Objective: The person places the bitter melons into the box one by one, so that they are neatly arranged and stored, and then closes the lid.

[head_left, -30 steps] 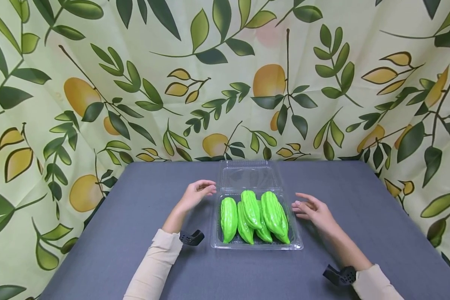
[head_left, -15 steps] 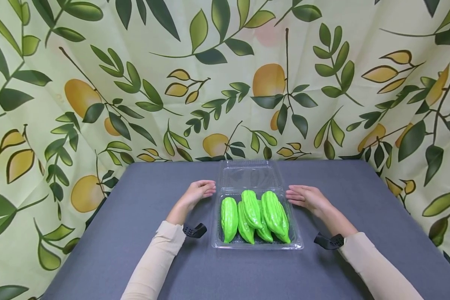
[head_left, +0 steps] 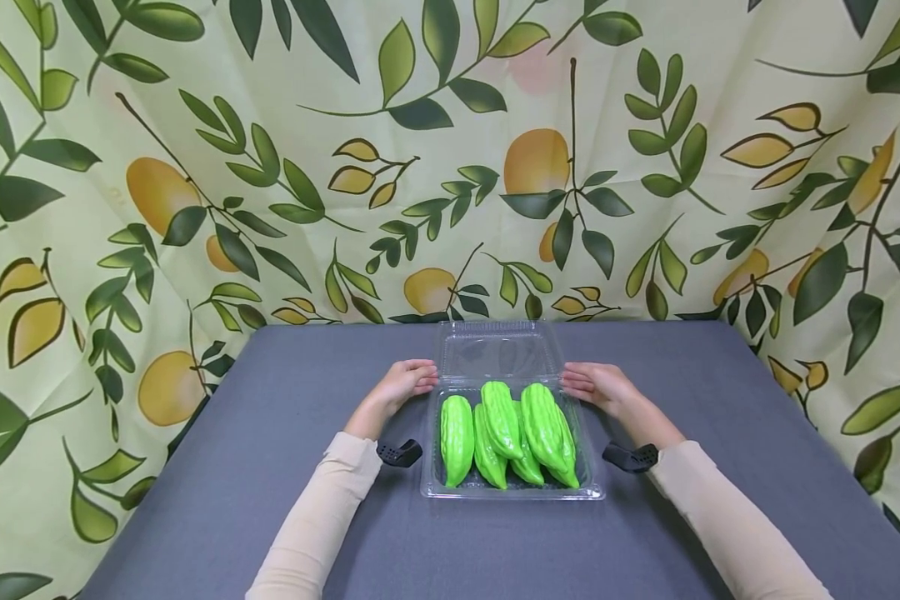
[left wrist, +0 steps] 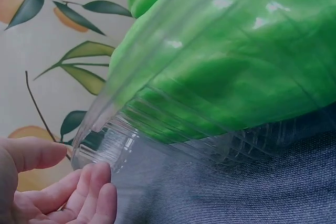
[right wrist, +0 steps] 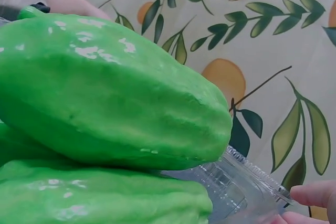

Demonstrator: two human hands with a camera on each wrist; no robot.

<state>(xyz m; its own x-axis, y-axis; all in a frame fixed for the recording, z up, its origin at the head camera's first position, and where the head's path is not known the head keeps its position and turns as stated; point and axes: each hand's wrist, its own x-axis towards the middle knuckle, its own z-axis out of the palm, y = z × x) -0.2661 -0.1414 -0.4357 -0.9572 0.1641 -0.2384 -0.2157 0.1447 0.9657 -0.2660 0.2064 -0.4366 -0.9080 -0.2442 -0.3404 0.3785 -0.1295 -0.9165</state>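
A clear plastic clamshell container (head_left: 513, 492) stands on the table, its lid (head_left: 501, 354) laid back toward the wall. Several bright green bitter melons (head_left: 543, 425) lie inside, some stacked on others. My left hand (head_left: 400, 387) is at the left side near the hinge, fingers relaxed. In the left wrist view, its fingertips (left wrist: 100, 174) are right at the container's corner, with the thumb apart. My right hand (head_left: 602, 388) reaches the opposite side by the hinge with fairly straight fingers. The right wrist view puts its thumb (right wrist: 315, 193) at the lid's edge.
A grey-blue cloth covers the table (head_left: 307, 350). Behind and beside it hangs a curtain (head_left: 450, 208) printed with leaves and orange fruit. Black camera straps (head_left: 400, 453) are on both wrists.
My right hand has moved left and away from me, up to the container's hinge side. My left hand has shifted slightly right, closer to the container. The container and bitter melons have stayed put.
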